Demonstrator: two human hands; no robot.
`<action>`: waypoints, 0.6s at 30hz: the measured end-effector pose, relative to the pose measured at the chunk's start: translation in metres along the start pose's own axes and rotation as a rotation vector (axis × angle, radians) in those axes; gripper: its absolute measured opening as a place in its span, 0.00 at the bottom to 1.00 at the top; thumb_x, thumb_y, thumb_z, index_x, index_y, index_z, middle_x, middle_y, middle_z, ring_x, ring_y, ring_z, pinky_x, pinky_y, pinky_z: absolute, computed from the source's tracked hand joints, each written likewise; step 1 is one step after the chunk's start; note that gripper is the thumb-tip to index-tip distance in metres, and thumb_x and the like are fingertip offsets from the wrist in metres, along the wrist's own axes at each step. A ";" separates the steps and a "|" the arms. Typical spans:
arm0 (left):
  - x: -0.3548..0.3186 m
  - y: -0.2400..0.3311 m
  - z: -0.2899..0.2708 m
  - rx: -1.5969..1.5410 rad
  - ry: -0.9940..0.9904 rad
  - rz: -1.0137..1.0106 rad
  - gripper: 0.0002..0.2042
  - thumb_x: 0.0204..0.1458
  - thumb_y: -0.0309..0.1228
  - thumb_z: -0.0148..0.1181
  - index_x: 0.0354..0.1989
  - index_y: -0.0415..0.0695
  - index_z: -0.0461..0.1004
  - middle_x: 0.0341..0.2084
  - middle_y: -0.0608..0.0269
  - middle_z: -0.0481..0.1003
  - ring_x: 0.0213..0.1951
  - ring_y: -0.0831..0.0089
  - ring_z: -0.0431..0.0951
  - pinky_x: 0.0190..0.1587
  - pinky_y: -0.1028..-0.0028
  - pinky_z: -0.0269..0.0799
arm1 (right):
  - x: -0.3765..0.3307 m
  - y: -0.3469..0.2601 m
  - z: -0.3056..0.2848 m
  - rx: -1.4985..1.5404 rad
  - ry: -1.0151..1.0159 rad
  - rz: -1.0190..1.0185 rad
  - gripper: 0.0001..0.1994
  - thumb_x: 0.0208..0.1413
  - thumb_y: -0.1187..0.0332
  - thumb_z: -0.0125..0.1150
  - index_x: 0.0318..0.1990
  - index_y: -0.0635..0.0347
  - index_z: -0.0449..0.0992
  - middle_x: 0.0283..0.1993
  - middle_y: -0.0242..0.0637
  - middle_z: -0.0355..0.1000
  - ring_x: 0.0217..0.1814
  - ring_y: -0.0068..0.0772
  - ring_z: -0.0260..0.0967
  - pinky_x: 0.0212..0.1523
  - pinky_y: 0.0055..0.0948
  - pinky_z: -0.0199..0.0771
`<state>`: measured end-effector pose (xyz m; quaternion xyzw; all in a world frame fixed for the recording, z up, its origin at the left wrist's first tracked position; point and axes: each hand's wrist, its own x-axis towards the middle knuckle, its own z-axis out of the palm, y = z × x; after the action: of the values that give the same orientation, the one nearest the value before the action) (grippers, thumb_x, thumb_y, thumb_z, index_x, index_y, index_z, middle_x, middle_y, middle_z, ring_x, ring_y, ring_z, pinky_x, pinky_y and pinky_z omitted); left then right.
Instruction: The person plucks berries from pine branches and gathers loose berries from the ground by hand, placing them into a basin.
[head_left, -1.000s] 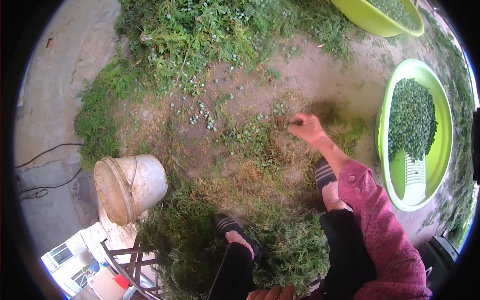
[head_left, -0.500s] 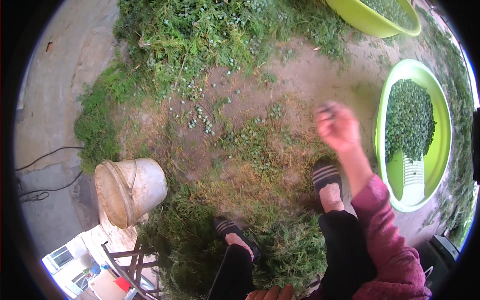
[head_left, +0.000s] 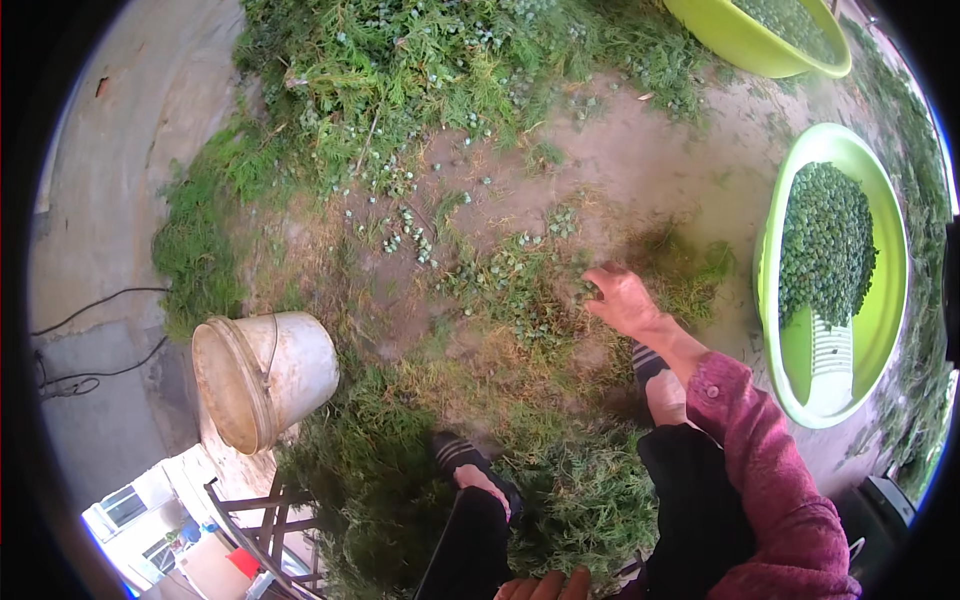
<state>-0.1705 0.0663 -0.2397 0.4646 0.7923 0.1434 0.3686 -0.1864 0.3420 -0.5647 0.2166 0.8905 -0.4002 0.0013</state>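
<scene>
My right hand (head_left: 624, 303) reaches down at the right edge of a patch of small green cones (head_left: 510, 290) scattered on the ground. Its fingers are curled in toward each other, with a bit of green at the tips; what lies inside them is too small to make out. At the lower edge, only the fingers of my left hand (head_left: 545, 587) show, side by side and resting by my lap, with nothing seen in them. To the right stands a light green oval basin (head_left: 890, 330) with a ribbed washboard part, partly filled with a heap of green cones (head_left: 825, 235).
Cut evergreen branches (head_left: 400, 70) with cones pile up at the far side; more greenery (head_left: 580, 490) lies around my feet. A second basin (head_left: 740, 40), yellow-green, is at the far right. A dirty white bucket (head_left: 300, 365) lies tipped at left, near a black cable (head_left: 100, 300).
My right hand has come left and down from beside the basin to the cones on the ground. My left hand stays at the lower edge.
</scene>
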 end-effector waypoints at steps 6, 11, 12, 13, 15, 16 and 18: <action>-0.005 -0.006 -0.002 -0.004 0.004 -0.017 0.24 0.33 0.31 0.63 0.44 0.42 0.69 0.33 0.55 0.71 0.34 0.61 0.74 0.37 0.64 0.70 | 0.017 -0.016 0.019 -0.079 -0.026 -0.019 0.19 0.42 0.71 0.62 0.43 0.63 0.67 0.40 0.54 0.66 0.41 0.55 0.68 0.39 0.43 0.72; -0.007 -0.008 -0.005 -0.008 0.019 -0.017 0.24 0.33 0.31 0.63 0.43 0.42 0.69 0.33 0.55 0.71 0.34 0.61 0.74 0.37 0.65 0.70 | 0.021 -0.014 0.017 -0.060 -0.048 0.063 0.18 0.43 0.72 0.61 0.43 0.61 0.67 0.40 0.55 0.66 0.40 0.56 0.68 0.39 0.43 0.71; -0.007 -0.008 -0.005 -0.010 0.015 -0.021 0.23 0.33 0.31 0.63 0.43 0.42 0.69 0.33 0.55 0.71 0.33 0.61 0.73 0.36 0.65 0.70 | 0.021 -0.011 0.017 -0.060 -0.042 0.067 0.17 0.42 0.72 0.60 0.43 0.60 0.67 0.40 0.55 0.66 0.40 0.56 0.68 0.39 0.43 0.71; -0.008 -0.008 -0.005 -0.008 0.011 -0.029 0.23 0.33 0.31 0.63 0.43 0.42 0.69 0.33 0.56 0.70 0.33 0.61 0.73 0.36 0.65 0.70 | 0.022 -0.008 0.021 -0.058 -0.044 0.063 0.17 0.42 0.72 0.60 0.43 0.60 0.67 0.40 0.55 0.66 0.40 0.56 0.68 0.39 0.43 0.71; -0.008 -0.008 -0.007 -0.010 0.014 -0.030 0.23 0.33 0.32 0.63 0.43 0.42 0.69 0.33 0.56 0.70 0.33 0.62 0.73 0.36 0.65 0.70 | 0.021 0.000 0.028 -0.010 -0.010 -0.042 0.17 0.42 0.73 0.60 0.42 0.58 0.67 0.38 0.54 0.66 0.39 0.56 0.68 0.38 0.44 0.71; -0.007 -0.009 -0.008 -0.014 0.014 -0.023 0.23 0.33 0.32 0.63 0.43 0.42 0.69 0.33 0.56 0.70 0.33 0.62 0.73 0.36 0.65 0.69 | 0.020 0.000 0.027 -0.011 -0.010 -0.041 0.17 0.42 0.73 0.60 0.42 0.58 0.67 0.38 0.54 0.66 0.39 0.56 0.68 0.38 0.44 0.71; -0.008 -0.010 -0.008 -0.013 0.012 -0.026 0.23 0.33 0.32 0.63 0.43 0.42 0.69 0.33 0.56 0.70 0.33 0.62 0.73 0.36 0.65 0.69 | 0.016 -0.002 0.022 -0.016 -0.056 -0.095 0.17 0.41 0.74 0.60 0.42 0.58 0.67 0.36 0.52 0.66 0.38 0.54 0.68 0.37 0.44 0.71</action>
<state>-0.1800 0.0553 -0.2367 0.4510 0.7994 0.1468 0.3688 -0.2051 0.3311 -0.5808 0.1630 0.9025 -0.3985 0.0090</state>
